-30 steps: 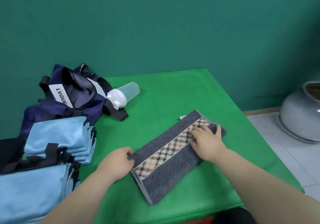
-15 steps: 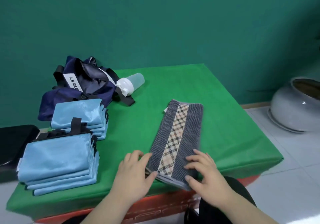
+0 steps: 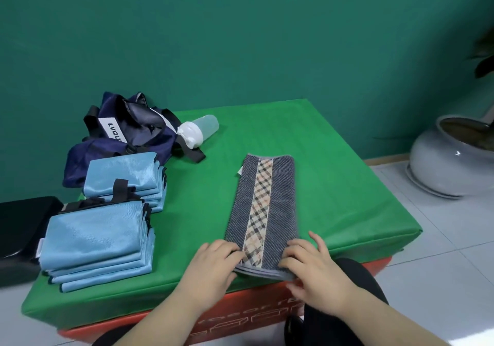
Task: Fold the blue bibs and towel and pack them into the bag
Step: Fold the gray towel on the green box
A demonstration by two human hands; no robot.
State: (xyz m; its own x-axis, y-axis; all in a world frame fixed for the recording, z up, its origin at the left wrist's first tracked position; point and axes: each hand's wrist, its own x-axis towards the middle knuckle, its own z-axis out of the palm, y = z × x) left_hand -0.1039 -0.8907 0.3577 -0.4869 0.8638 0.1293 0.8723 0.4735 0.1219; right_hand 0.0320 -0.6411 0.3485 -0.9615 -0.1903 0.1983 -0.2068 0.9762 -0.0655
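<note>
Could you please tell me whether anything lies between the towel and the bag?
Yes: a bottle lies on its side right beside the bag, on the side facing the towel.

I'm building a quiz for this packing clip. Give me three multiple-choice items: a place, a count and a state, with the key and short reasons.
1. Where does the translucent plastic bottle with a white lid lie?
A) on the floor
B) beside the navy fabric bag
C) inside the bag

2. How many stacks of folded light-blue fabric bibs sit on the green-covered table?
A) one
B) two
C) four

3. What state is the grey towel with a plaid stripe in?
A) folded into a long flat strip
B) rolled up
C) crumpled

Key:
1 B, it lies right next to the bag.
2 B, there is a near stack and a far stack.
3 A, it lies flat, with the left hand and right hand gripping its near end.
</note>
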